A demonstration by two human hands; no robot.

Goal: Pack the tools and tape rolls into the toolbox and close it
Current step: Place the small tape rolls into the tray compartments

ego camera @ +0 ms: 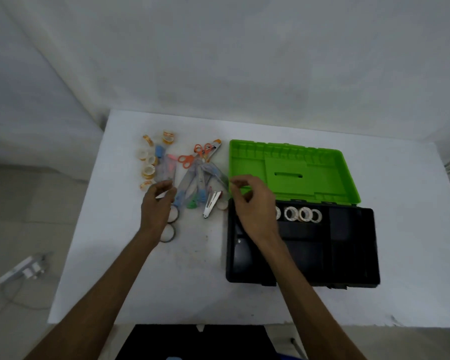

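The toolbox has a black base (348,255) and an open green lid (291,157) lying flat behind it. Several white tape rolls (303,213) stand in its back compartment. Left of the box lies a pile of tools: orange-handled scissors (186,160), clear-wrapped tools (200,175), a metal clip tool (210,205). Yellow-printed tape rolls (148,170) sit further left, and dark rings (168,233) lie under my left wrist. My left hand (156,206) hovers curled over the pile's left edge. My right hand (252,203) pinches the tip of a clear-wrapped tool (222,181) at the box's back left corner.
The white table (192,281) ends near my body at the front, with a dark object (192,341) below its edge. A white power strip (21,271) lies on the floor at the left. A white wall rises behind the table.
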